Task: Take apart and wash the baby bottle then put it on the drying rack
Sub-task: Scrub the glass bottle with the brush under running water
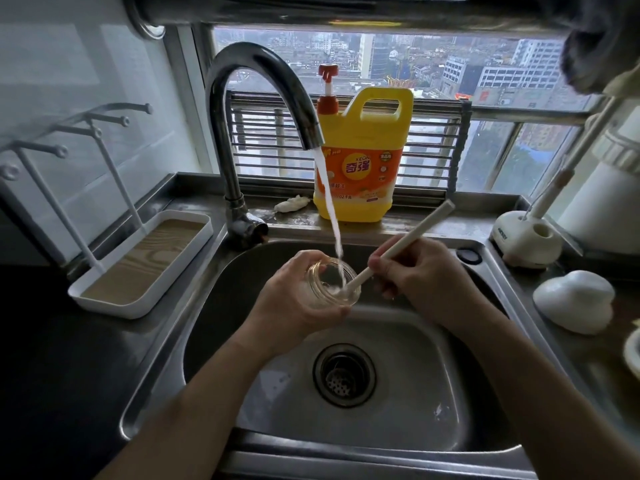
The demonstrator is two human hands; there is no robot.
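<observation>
At the far left, a white drying rack (107, 304) with a wood-grain base and thin upright pegs is set on the counter, just beside the sink (433, 358). Behind the basin a curved steel tap (249, 98) is mounted, and a stream of water (329, 209) is poured from its spout straight into the bottle (322, 289). The bottle, clear with an amber tint and stripped of its top, is held over the basin, above the drain (344, 374), with its mouth turned up. It is gripped by the left hand (287, 299), whose fingers and thumb are curled round its body. A yellow jug (360, 157) with a red pump is stood on the ledge behind the stream. A cream brush (426, 225) is slanted down from the upper right, and its lower end is pushed into the bottle's mouth. Its handle is pinched low down by the curled fingers of the right hand (426, 275). On the right counter a white stand (526, 237) and a white domed piece (575, 299) are placed.
</observation>
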